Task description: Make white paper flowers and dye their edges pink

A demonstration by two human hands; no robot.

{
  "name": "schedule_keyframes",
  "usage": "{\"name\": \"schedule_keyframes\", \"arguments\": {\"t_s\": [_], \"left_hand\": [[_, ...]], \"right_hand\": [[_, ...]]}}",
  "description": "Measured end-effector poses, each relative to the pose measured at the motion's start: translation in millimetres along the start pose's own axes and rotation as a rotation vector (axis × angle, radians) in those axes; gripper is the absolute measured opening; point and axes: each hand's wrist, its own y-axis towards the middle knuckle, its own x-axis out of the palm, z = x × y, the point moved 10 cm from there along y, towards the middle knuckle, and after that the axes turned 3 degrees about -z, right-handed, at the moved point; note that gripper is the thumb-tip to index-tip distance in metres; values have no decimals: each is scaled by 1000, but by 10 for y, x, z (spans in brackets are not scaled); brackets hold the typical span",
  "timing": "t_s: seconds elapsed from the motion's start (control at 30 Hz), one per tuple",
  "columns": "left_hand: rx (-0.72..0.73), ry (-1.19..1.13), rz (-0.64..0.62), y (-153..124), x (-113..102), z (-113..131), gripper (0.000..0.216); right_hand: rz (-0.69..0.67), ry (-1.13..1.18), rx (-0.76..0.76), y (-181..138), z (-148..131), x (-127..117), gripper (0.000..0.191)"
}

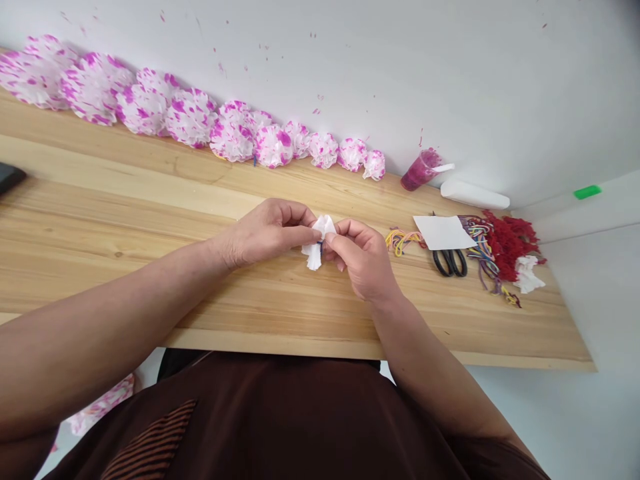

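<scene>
Both my hands meet over the middle of the wooden table (125,227). My left hand (265,230) pinches the top of a small folded white paper piece (316,253). My right hand (365,260) grips the same paper at its middle, fingers closed, where a dark tie seems to show. The paper's lower end hangs free just above the tabletop.
A row of white-and-pink paper flowers (190,117) lines the wall. At the right lie coloured rubber bands (400,239), a white sheet (443,232), black scissors (450,261), red material (510,243), a pink cup (420,170) and a white tube (475,195). A dark object (9,177) sits at the left edge.
</scene>
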Motion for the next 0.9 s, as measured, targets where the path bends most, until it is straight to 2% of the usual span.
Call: {"name": "schedule_keyframes", "arguments": {"t_s": [0.67,0.9], "left_hand": [[-18,-40,-59,17,46,-33,12],[-7,67,-10,-6,11,12,13]], "right_hand": [[-16,28,2,13,28,2,15],[-19,35,6,9,23,6,16]]}}
